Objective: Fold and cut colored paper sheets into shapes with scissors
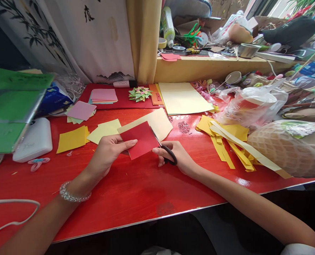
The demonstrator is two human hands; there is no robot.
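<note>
My left hand [111,152] pinches a red paper square [142,141] by its left side, thumb on top, above the red table [114,205]. Black-handled scissors [170,156] are in my right hand [180,159], with fingers through the loops. Their blades meet the red paper's right edge; how far they are spread I cannot tell. Behind the red square lies a larger cream paper sheet [157,120]. Left of it are a pale yellow paper square [105,130] and a stack of deeper yellow squares [72,139].
Yellow paper strips [226,138] lie at right beside a net-wrapped bundle [285,148] and a plastic bag [253,102]. Pink squares [104,95], a folded-paper ring [140,94] and a cream stack [185,97] sit at the back. A white power bank [35,140] is at left.
</note>
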